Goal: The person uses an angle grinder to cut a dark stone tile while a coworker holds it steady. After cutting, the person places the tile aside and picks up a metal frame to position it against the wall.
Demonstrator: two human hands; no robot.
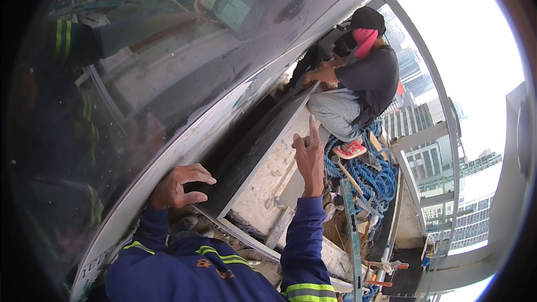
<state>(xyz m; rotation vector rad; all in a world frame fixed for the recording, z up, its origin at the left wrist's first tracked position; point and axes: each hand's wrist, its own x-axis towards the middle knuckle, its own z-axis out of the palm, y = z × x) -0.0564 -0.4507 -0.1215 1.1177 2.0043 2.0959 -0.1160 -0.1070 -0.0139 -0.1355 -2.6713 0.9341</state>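
Observation:
My left hand (182, 186) is empty, its thumb and fingers curved apart like a wide C. It hovers by the near end of a long dark panel (251, 159), next to the lower edge of the glass wall (184, 78). I hold my right hand (311, 159) up over the pale concrete ledge (263, 201), index finger stretched out, other fingers partly bent, nothing in it. At the panel's far end crouches a co-worker (372, 78) in a dark shirt and cap, both hands by the panel's edge.
Blue rope (375, 182) lies heaped right of the ledge. On it rests a hammer (349, 176) with a wooden handle. A long green spirit level (352, 235) leans nearby. A curved metal railing (447, 117) borders the right side, tall buildings beyond. Short grey strip (278, 227) near my right forearm.

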